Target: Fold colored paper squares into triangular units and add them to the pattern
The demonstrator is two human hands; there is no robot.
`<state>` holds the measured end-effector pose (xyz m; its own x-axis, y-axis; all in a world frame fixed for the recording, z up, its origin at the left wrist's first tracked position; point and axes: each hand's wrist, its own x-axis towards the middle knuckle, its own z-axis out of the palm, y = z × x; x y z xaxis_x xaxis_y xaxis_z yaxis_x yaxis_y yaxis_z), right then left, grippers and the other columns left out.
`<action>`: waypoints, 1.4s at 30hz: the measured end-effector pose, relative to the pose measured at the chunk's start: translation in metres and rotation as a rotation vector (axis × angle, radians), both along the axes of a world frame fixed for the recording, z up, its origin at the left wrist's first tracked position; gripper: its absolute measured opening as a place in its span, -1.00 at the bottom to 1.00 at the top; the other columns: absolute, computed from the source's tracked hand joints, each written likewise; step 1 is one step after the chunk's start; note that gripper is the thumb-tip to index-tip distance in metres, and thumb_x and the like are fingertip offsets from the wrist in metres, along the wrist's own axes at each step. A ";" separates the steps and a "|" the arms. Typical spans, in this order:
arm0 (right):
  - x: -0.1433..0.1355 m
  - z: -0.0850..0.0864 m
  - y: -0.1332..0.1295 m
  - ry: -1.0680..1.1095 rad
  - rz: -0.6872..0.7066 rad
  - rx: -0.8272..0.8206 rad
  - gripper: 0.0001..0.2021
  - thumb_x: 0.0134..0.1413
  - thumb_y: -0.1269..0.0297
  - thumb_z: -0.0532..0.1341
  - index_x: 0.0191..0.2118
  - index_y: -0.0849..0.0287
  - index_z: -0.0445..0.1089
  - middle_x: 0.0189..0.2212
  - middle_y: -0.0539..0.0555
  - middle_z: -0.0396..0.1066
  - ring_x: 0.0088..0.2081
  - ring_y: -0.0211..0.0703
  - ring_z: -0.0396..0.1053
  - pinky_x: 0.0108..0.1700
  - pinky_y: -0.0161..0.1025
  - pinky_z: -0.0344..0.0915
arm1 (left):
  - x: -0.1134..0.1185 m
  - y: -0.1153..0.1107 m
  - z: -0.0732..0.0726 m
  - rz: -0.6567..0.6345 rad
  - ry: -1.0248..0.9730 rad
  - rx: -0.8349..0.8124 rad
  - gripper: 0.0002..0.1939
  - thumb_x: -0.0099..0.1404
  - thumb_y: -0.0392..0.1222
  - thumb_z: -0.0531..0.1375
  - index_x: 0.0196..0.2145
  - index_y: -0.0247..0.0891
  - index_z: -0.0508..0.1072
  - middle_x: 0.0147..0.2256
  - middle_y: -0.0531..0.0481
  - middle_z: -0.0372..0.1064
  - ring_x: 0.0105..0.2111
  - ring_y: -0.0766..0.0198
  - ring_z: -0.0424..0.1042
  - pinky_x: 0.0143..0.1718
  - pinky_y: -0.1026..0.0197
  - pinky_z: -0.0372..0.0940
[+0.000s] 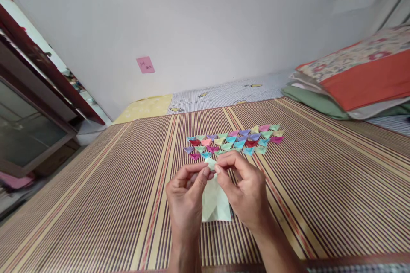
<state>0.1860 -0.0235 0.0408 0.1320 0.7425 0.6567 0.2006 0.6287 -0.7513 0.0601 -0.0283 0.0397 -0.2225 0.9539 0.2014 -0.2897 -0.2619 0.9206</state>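
Hands, left and right, pinch pale green paper at its top fold, centre frame; seemingly light, limp, easily creased.

- Two bare hands come into view from the bottom edge, the left hand and the right hand.
- Neither hand wears a glove, ring or bracelet on the parts that show.
- Both wrists are uncovered, with no watch or band.
- The forearms are bare down to the bottom edge, so no sleeve or cuff shows.
- The fingernails are short and unpainted where visible.
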 end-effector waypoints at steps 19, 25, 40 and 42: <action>0.012 -0.005 0.006 -0.052 0.111 -0.201 -0.90 0.26 0.29 0.30 -0.31 0.12 0.46 -0.41 -0.03 0.44 -0.37 -0.19 0.38 -0.30 -0.24 0.30 | -0.001 0.002 0.000 0.010 0.104 0.025 -0.84 0.19 -0.23 0.45 -0.31 -0.27 0.57 -0.44 0.04 0.56 -0.43 0.34 0.56 -0.35 0.38 0.48; 0.004 -0.004 0.004 -0.045 0.077 -0.232 -0.87 0.24 0.28 0.29 -0.36 0.13 0.43 -0.46 -0.03 0.43 -0.41 -0.20 0.36 -0.34 -0.25 0.28 | -0.001 0.003 -0.003 0.018 0.146 0.038 -0.79 0.25 -0.20 0.42 -0.20 -0.26 0.51 -0.38 0.02 0.58 -0.42 0.33 0.56 -0.32 0.34 0.50; 0.006 -0.013 0.011 0.316 0.328 -0.421 -0.79 0.18 0.14 0.38 -0.33 0.15 0.47 -0.45 -0.02 0.48 -0.39 -0.23 0.46 -0.33 -0.32 0.40 | -0.002 0.004 0.001 -0.058 0.072 0.002 -0.82 0.16 -0.21 0.47 -0.31 -0.26 0.57 -0.44 0.03 0.58 -0.43 0.35 0.57 -0.31 0.37 0.48; 0.007 -0.011 0.010 0.269 0.313 -0.387 -0.82 0.19 0.15 0.38 -0.28 0.15 0.50 -0.41 0.00 0.51 -0.38 -0.21 0.48 -0.32 -0.30 0.42 | -0.002 0.005 -0.001 -0.035 0.052 -0.031 -0.82 0.15 -0.21 0.47 -0.34 -0.28 0.58 -0.46 0.02 0.58 -0.44 0.35 0.56 -0.33 0.38 0.47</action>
<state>0.1929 -0.0139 0.0297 -0.0086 0.9531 0.3025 -0.1814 0.2960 -0.9378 0.0586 -0.0230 0.0390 -0.1785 0.9670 0.1818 -0.2500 -0.2233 0.9421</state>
